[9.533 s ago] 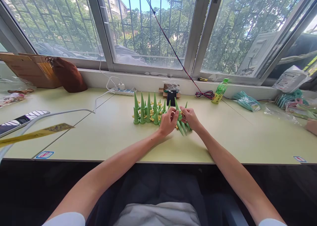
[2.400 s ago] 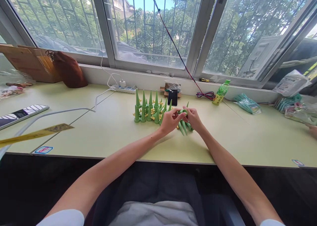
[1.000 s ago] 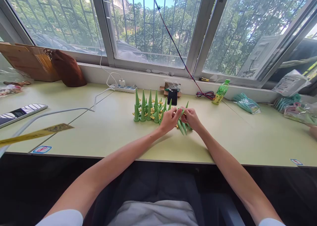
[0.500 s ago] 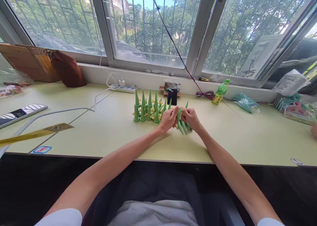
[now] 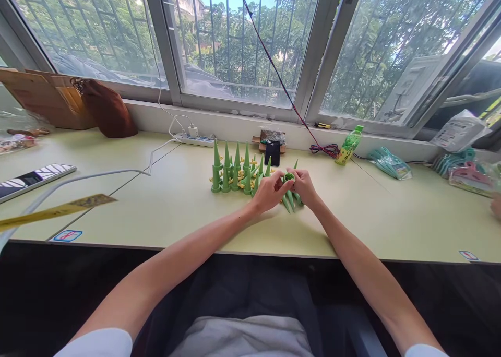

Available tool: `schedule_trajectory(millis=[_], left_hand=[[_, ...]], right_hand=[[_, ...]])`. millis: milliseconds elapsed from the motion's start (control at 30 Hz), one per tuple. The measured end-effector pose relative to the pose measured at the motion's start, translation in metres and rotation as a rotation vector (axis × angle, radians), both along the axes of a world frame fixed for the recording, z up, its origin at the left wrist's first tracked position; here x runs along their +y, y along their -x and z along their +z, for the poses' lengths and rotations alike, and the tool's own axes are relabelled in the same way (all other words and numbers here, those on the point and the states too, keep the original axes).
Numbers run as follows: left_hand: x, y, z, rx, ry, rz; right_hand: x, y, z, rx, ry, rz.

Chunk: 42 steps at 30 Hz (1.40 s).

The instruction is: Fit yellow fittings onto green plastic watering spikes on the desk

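Between my hands is a green plastic cone, its round open end tipped up toward me. My left hand pinches it from the left, fingers closed at the rim. From the right, my right hand grips the same cone with curled fingers. Below my hands lie several loose green cones, partly hidden by my fingers. To the left, several upright green cones stand in rows, with small yellow pieces at their sides.
A dark phone leans behind the cones. Farther right stand a green bottle and bagged teal items. A power strip and a white cable lie left. At the far right edge another person's hand shows.
The held cone has tilted so that its open end now faces me. My left hand has shifted slightly, its fingers coming to the cone's rim.
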<state>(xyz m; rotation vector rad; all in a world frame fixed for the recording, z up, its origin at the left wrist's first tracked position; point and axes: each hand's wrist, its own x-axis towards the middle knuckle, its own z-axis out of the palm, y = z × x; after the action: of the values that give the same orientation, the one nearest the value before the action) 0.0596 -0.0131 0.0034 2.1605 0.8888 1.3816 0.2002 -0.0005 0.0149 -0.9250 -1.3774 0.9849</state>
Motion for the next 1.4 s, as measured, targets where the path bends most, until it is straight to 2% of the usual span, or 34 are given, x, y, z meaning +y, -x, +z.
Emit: schedule_trajectory(millis=[200,600,700,933,1067,1133,1200,1400], left_hand=[[0.001,-0.001,-0.003,-0.014,0.001,0.001],[0.001,-0.003,0.0,-0.123,0.065,0.002],[0.0,-0.003,0.001,-0.173,0.176,-0.051],[0.001,-0.001,0.007,-0.341,0.607,-0.315],[0.005,-0.002,0.011,-0.429,0.902,-0.367],[0.005,-0.002,0.011,-0.471,0.992,-0.374],[0.005,-0.003,0.011,-0.472,1.001,-0.382],[0.003,-0.004,0.007,-0.432,0.857,-0.387]], right_hand=[[-0.001,0.001,0.002,0.003,0.009,-0.02],[0.005,-0.001,-0.004,-0.017,-0.014,-0.014],[0.005,-0.002,-0.005,-0.058,-0.045,-0.029],[0.0,-0.004,-0.004,-0.316,-0.211,-0.208],[-0.002,-0.002,-0.003,-0.39,-0.266,-0.263],[-0.003,-0.002,-0.002,-0.406,-0.278,-0.279],[-0.003,-0.002,-0.002,-0.407,-0.277,-0.287],[-0.002,-0.003,-0.002,-0.384,-0.263,-0.284]])
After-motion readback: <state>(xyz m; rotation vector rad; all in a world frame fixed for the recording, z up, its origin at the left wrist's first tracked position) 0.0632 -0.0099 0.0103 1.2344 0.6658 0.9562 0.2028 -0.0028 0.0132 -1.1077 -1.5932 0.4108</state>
